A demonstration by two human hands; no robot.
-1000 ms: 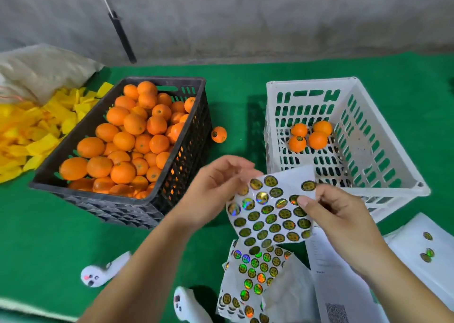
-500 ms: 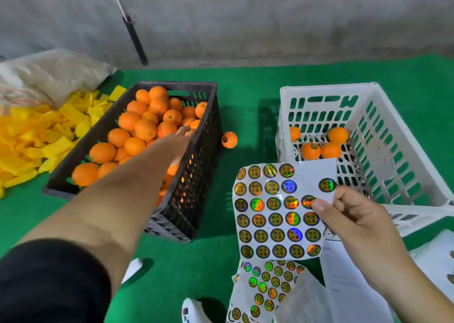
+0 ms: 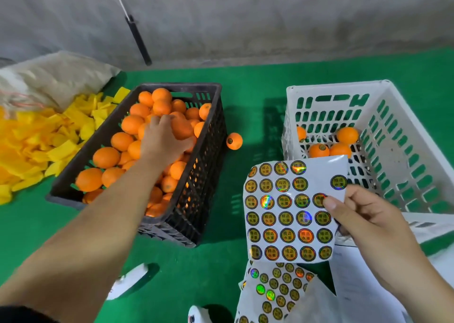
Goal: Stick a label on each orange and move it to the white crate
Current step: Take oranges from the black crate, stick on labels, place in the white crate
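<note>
Backdrop: grey wall (image 3: 245,15) behind a desk (image 3: 253,86) covered in green felt; a thin rod with a black handle (image 3: 138,40) leans against the wall.
Black crate (image 3: 208,165): left of centre, heaped with oranges; lower layers hidden under the top ones and the forearm.
Left hand (image 3: 162,141): reached into the black crate, grip curled over one orange (image 3: 183,127); fingertips on the far side out of sight, and whether a label sits on a fingertip cannot be told.
Loose orange (image 3: 234,141): on the felt between the crates, just beside the black one, a dark label facing us.
White crate (image 3: 405,131): to the right, its near right corner cut off by the frame edge; four labelled oranges (image 3: 319,150) at its near left end, one half hidden by the wall, the two nearest partly behind the sheet.
Right hand (image 3: 363,224): grip pinching the right edge of a label sheet (image 3: 290,212), held up in front of the white crate; thumb over one label.
More label sheets (image 3: 277,290): below, overlapping, partly cut off at the bottom edge.
White papers (image 3: 353,295): under the right forearm, print too small to read.
Yellow pieces (image 3: 36,145): piled far left, kind unclear; a pale sack (image 3: 49,77) behind them.
White objects (image 3: 127,283): two by the bottom edge, mostly hidden, not identifiable.
</note>
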